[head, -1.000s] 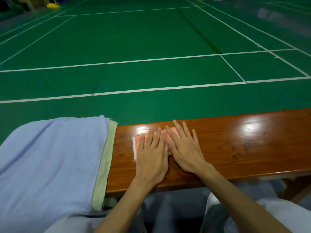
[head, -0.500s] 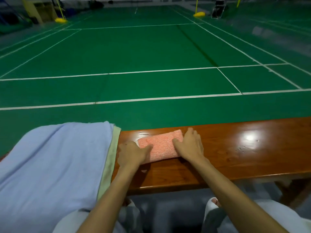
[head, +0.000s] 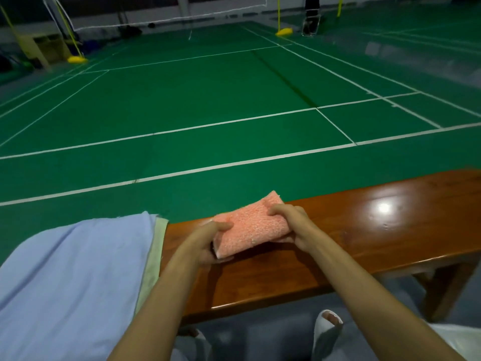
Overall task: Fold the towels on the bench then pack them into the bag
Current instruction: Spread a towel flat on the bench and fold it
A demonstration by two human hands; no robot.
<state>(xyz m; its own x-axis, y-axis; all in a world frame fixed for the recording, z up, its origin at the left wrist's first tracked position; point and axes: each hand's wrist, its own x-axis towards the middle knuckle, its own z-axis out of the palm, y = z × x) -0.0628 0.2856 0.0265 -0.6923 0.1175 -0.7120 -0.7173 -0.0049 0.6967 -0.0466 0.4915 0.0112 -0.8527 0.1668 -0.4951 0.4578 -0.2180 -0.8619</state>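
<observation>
Fingers [head: 279, 210] of the right hand [head: 295, 225] curl closed over the top of a folded pink towel [head: 250, 227], gripping its right end, with part of the hand showing beneath that end. On the left hand [head: 205, 243], the thumb lies across the top of the towel's left end while the other fingers tuck out of sight underneath, pinching the near corner. Both hands hold the towel between them; neither is spread wide.

The towel is a small, thick, nubbly rectangle, tilted so its far corner points toward 1 o'clock. It appears raised just above the glossy brown wooden surface [head: 364, 230], which runs from 6 o'clock to 3 o'clock across the lower view, and a shadow falls beneath it.

At 8 o'clock from the pink towel, a large pale blue towel [head: 73, 269] drapes over the left end of the surface. A pale green towel [head: 153, 256] shows as a strip along its right edge, lying under it.

Toward 12 o'clock, beyond the surface, stretches a green court floor [head: 208, 113] marked with white lines.
</observation>
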